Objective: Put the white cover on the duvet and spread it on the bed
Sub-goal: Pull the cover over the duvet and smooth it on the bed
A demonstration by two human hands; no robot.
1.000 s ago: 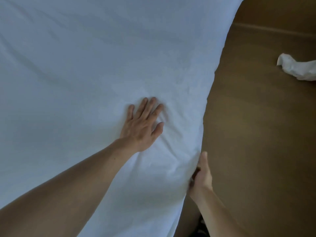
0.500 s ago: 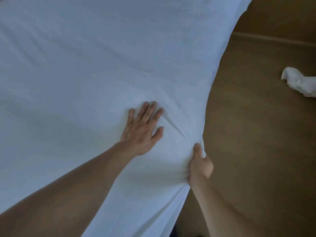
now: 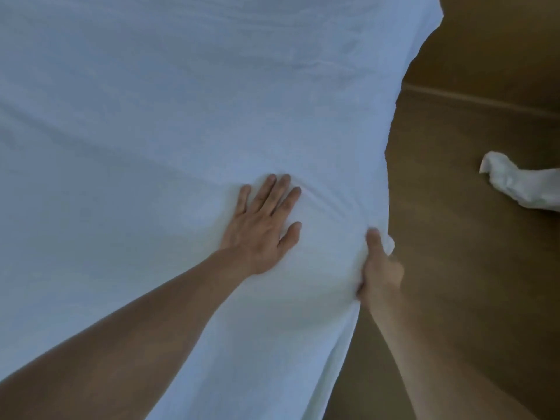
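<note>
Right hand point(image 3: 380, 268) gripping a bunched edge of the white cover point(image 3: 181, 116), thumb on top, left hand point(image 3: 260, 225) flat just beside, fingers spread, pressing the cover, cover spread wide ahead and leftward, brown floor point(image 3: 469, 283) alongside, crumpled white cloth point(image 3: 527, 186) farther right

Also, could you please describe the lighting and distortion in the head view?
Head view: dim, bluish light on the white cover; no hard shadows around the left hand; wide-angle lens bows the cover's edge by the right hand; white cloth on the floor looks soft.
</note>
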